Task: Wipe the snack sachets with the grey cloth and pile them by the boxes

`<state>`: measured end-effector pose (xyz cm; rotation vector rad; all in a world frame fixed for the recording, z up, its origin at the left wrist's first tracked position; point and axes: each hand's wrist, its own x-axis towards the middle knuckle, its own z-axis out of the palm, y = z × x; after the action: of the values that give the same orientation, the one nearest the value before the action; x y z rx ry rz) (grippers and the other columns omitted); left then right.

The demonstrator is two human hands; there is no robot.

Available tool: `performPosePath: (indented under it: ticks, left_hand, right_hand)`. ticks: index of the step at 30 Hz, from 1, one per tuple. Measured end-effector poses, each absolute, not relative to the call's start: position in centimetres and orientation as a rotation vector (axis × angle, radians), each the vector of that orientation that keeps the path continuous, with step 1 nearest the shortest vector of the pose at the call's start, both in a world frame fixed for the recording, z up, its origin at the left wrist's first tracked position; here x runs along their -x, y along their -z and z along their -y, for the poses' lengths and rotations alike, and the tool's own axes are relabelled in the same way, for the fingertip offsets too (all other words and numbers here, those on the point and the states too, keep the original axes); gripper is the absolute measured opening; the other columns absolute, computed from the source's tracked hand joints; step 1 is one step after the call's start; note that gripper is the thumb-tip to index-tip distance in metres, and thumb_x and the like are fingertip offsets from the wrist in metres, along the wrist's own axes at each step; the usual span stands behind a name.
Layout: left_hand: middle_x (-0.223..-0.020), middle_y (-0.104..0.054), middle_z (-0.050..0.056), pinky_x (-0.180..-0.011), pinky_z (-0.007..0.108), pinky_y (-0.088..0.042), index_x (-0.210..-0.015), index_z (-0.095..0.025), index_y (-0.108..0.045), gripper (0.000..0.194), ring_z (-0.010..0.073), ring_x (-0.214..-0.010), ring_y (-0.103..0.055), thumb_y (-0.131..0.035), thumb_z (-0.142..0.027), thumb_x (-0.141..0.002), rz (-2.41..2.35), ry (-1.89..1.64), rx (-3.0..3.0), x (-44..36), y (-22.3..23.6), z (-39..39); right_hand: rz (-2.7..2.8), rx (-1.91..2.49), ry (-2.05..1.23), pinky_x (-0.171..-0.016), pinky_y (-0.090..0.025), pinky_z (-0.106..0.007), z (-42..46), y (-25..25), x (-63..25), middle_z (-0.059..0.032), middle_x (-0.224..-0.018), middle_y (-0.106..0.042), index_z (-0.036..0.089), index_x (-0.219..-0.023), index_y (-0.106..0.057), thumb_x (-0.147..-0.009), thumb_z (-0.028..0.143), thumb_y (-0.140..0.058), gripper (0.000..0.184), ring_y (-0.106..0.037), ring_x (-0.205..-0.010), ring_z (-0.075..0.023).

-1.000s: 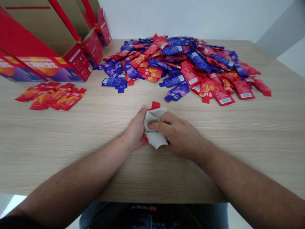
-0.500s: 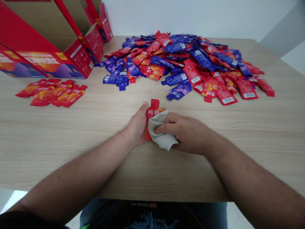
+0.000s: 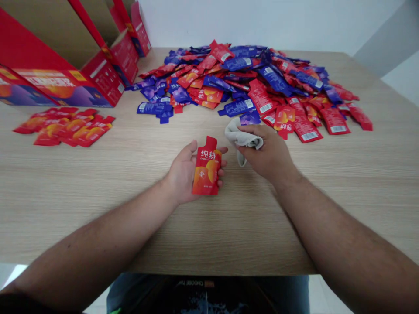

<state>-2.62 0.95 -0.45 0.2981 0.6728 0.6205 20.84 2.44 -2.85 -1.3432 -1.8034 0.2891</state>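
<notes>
A red pouch with orange fruit printed on it lies front side up in my left hand, the fingers curled round behind its right edge. Bunched in my right hand is a pale grey cloth, held up and to the right of the pouch, apart from it. Just beyond the cloth lies a purple pouch, partly covered by it, at the near edge of a big heap of red and purple pouches.
To the left, several red pouches lie overlapping in a row. Behind them stand open red cardboard boxes. A white wall rises behind the wooden table.
The cloth in my right hand has come off the pouch and moved up and to the right. The pouch's front now shows fully in my left hand.
</notes>
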Motion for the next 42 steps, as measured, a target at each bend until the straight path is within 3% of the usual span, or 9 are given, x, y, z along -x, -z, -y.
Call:
performPosePath:
  ticks: [4, 8, 13, 17, 22, 26, 32, 38, 42]
  left_hand:
    - [-0.09, -0.072, 0.01, -0.054, 0.03, -0.054, -0.129, -0.011, -0.072, 0.05, 0.0186, -0.064, -0.068, -0.041, -0.04, -0.104, -0.7, -0.664, -0.278, 2.4, 0.6, -1.1]
    - [-0.078, -0.071, 0.004, -0.052, 0.025, -0.053, -0.108, -0.013, -0.076, 0.023, 0.0136, -0.056, -0.064, -0.055, -0.022, -0.103, -0.843, -0.72, -0.285, 1.7, 0.6, -1.1]
    - [-0.072, -0.075, 0.006, -0.062, 0.021, -0.056, -0.086, -0.007, -0.077, 0.02, 0.0107, -0.059, -0.068, -0.063, -0.005, -0.101, -0.876, -0.8, -0.336, 0.8, 0.5, -0.9]
    - [-0.075, -0.077, 0.007, -0.067, 0.024, -0.057, -0.084, -0.009, -0.076, 0.014, 0.0128, -0.064, -0.071, -0.07, -0.006, -0.097, -0.87, -0.82, -0.418, 0.5, 1.3, -0.6]
    - [-0.068, -0.07, 0.0, -0.059, 0.023, -0.049, -0.087, -0.016, -0.07, 0.011, 0.0113, -0.055, -0.061, -0.072, -0.009, -0.095, -0.919, -0.889, -0.563, 0.1, 2.1, -0.4]
    - [-0.077, -0.074, 0.006, -0.063, 0.027, -0.056, -0.093, -0.012, -0.073, 0.023, 0.0143, -0.061, -0.066, -0.056, -0.019, -0.107, -0.922, -0.858, -0.349, 0.2, 1.6, -0.3]
    - [-0.095, -0.078, 0.013, -0.058, 0.047, -0.066, -0.117, -0.016, -0.073, 0.058, 0.0294, -0.075, -0.077, -0.027, -0.052, -0.116, -0.682, -0.572, -0.319, 0.7, 0.5, 0.7]
    - [-0.089, -0.079, 0.011, -0.061, 0.028, -0.06, -0.11, -0.014, -0.072, 0.055, 0.019, -0.07, -0.073, -0.031, -0.049, -0.117, -0.925, -0.889, -0.283, -0.3, 0.5, 0.4]
    - [-0.09, -0.081, 0.011, -0.052, 0.032, -0.057, -0.12, -0.016, -0.073, 0.06, 0.0225, -0.063, -0.072, -0.027, -0.054, -0.116, -0.889, -0.81, -0.436, 0.0, 0.8, 0.0]
  right_hand:
    - [1.744, 1.334, -0.426, -0.098, -0.062, -0.054, -1.8, 2.4, -20.2, -0.0065, -0.112, -0.085, 0.025, -0.111, -0.084, -0.084, 0.035, -0.076, 0.03, -0.078, -0.107, -0.0325]
    - [1.667, 1.374, -0.45, -0.097, -0.063, -0.054, -1.6, 1.9, -20.4, -0.0075, -0.112, -0.085, 0.024, -0.114, -0.083, -0.084, 0.035, -0.077, 0.032, -0.079, -0.105, -0.0324]
    - [1.67, 1.374, -0.245, -0.096, -0.063, -0.052, -0.7, 0.5, -21.0, -0.008, -0.116, -0.082, 0.026, -0.123, -0.08, -0.089, 0.032, -0.077, 0.034, -0.078, -0.106, -0.0309]
    - [1.933, 1.123, -0.078, -0.089, -0.063, -0.047, 1.1, -0.6, -20.1, -0.0071, -0.111, -0.079, 0.027, -0.13, -0.077, -0.092, 0.027, -0.075, 0.038, -0.075, -0.102, -0.0274]
    - [2.124, 1.127, -0.066, -0.082, -0.063, -0.044, 1.8, 0.7, -18.5, -0.0109, -0.107, -0.072, 0.021, -0.135, -0.075, -0.094, 0.027, -0.071, 0.042, -0.07, -0.099, -0.0279]
    - [2.045, 1.271, -0.075, -0.091, -0.063, -0.05, 1.0, 2.3, -18.2, -0.0137, -0.11, -0.073, 0.019, -0.137, -0.074, -0.092, 0.027, -0.069, 0.045, -0.069, -0.103, -0.0319]
    - [1.982, 1.341, -0.085, -0.098, -0.06, -0.055, 0.8, 2.7, -18.2, -0.0152, -0.115, -0.074, 0.019, -0.136, -0.074, -0.088, 0.024, -0.072, 0.048, -0.068, -0.112, -0.0352]
    - [2.287, 1.074, -0.396, -0.085, -0.061, -0.042, 2.4, 1.4, -17.2, -0.011, -0.115, -0.071, 0.022, -0.136, -0.074, -0.088, 0.025, -0.078, 0.048, -0.068, -0.103, -0.0283]
    - [2.198, 1.126, -0.308, -0.083, -0.059, -0.041, 2.0, 1.4, -17.7, -0.0109, -0.109, -0.069, 0.02, -0.132, -0.077, -0.086, 0.025, -0.081, 0.046, -0.067, -0.098, -0.0274]
